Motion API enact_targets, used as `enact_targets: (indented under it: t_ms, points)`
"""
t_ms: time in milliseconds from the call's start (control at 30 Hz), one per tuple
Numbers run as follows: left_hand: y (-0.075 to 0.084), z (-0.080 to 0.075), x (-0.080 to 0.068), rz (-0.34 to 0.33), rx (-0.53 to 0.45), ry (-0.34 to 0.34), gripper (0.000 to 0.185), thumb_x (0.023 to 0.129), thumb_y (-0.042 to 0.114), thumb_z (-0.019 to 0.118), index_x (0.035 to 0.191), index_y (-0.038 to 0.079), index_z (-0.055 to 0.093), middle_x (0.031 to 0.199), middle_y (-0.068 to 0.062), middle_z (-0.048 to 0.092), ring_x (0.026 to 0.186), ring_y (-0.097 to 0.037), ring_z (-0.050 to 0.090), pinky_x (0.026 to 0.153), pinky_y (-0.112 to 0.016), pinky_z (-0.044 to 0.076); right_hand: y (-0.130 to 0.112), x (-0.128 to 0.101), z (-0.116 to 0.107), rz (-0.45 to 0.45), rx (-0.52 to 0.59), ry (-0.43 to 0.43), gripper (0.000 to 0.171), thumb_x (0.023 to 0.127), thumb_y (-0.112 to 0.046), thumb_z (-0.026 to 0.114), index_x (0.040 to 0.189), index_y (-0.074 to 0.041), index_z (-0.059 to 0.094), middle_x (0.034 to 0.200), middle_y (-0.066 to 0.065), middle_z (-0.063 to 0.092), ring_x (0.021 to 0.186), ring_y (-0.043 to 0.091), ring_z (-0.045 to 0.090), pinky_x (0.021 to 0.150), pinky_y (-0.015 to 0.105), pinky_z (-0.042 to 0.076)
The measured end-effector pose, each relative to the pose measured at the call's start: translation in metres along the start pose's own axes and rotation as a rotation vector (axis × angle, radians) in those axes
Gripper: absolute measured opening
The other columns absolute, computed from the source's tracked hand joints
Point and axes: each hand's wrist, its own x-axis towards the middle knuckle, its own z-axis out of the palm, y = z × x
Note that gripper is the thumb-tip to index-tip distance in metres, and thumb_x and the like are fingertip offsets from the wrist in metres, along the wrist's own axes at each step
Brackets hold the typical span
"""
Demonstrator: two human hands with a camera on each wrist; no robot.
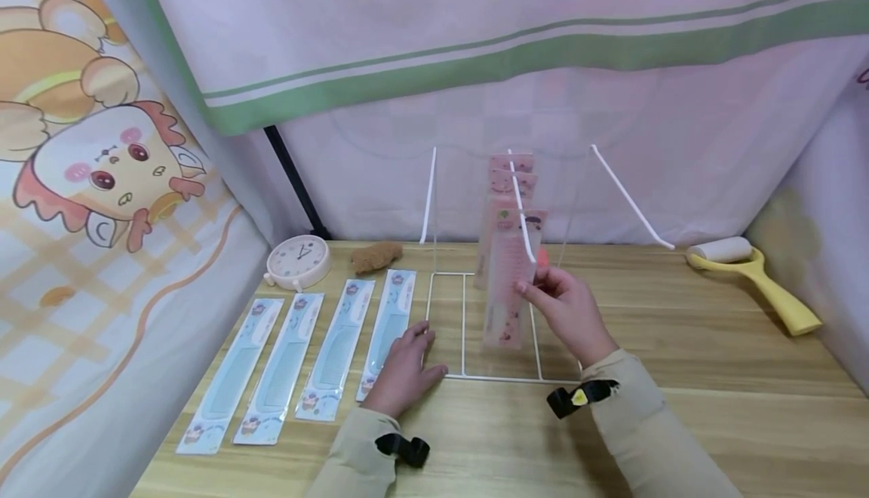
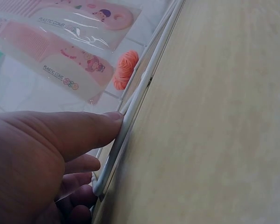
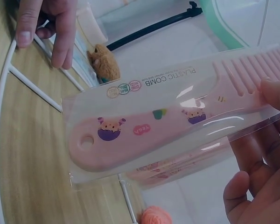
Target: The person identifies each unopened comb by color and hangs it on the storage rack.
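Several pink plastic combs in clear printed sleeves (image 1: 509, 181) already hung on the prong of the white wire display rack (image 1: 448, 275) standing on the pale wooden table (image 1: 679, 377), while four pale blue packaged combs (image 1: 305, 355) lay side by side on the table to its left, not yet hung. The right hand (image 1: 570, 309) pinched one further pink packaged comb (image 1: 505, 287) by its toothed end, holding it up at the prong; the left hand (image 1: 403, 370) rested with fingers nearly straight, pressing on the rack's wire base rim, just beside the nearest blue comb
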Motion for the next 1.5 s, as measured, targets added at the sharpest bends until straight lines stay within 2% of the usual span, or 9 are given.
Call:
enact_targets:
  t_ms: [333,533,867,1233,1500]
  points:
    - [0.001,0.001,0.001,-0.027,-0.004,-0.009,0.064,0.089,0.027,0.077,0.140,-0.003,0.053,0.156,-0.016,0.038,0.137,-0.040,0.040,0.113,-0.052,0.038,0.000,0.014,-0.003,0.045,-0.007,0.014,0.038,0.093,-0.036,0.073,0.105,-0.001,0.067,0.103,0.012,0.070,0.093,0.020,0.064,0.081,0.026,0.056]
    - [0.001,0.000,0.000,-0.010,-0.006,-0.001,0.063,0.089,0.027,0.076,0.139,-0.004,0.054,0.155,-0.017,0.038,0.136,-0.041,0.041,0.112,-0.052,0.039,-0.003,0.021,-0.002,0.058,0.032,0.005,0.041,0.095,-0.031,0.072,0.116,0.003,0.066,0.110,0.016,0.068,0.097,0.018,0.064,0.086,0.025,0.056]
    - [0.000,-0.001,0.000,-0.011,-0.001,-0.003,0.063,0.090,0.027,0.076,0.140,-0.003,0.053,0.155,-0.018,0.038,0.137,-0.041,0.041,0.112,-0.052,0.039,-0.012,0.031,-0.003,0.124,0.021,-0.011,0.040,0.097,-0.028,0.067,0.128,-0.002,0.063,0.118,0.013,0.064,0.103,0.023,0.060,0.090,0.033,0.056]
    - [0.000,0.000,0.000,-0.018,-0.007,-0.002,0.063,0.090,0.026,0.076,0.141,-0.003,0.053,0.156,-0.016,0.038,0.138,-0.040,0.040,0.112,-0.052,0.038,-0.015,0.045,-0.005,0.093,0.041,-0.002,0.032,0.097,-0.017,0.066,0.115,0.010,0.064,0.106,0.016,0.065,0.092,0.017,0.060,0.086,0.035,0.057]
    - [0.000,0.000,0.000,-0.022,-0.010,-0.005,0.064,0.090,0.027,0.076,0.141,-0.003,0.053,0.156,-0.017,0.038,0.138,-0.040,0.040,0.113,-0.052,0.038,-0.020,0.055,-0.005,0.186,0.067,-0.015,0.034,0.097,-0.018,0.067,0.121,0.006,0.062,0.114,0.015,0.063,0.098,0.020,0.062,0.085,0.032,0.059]
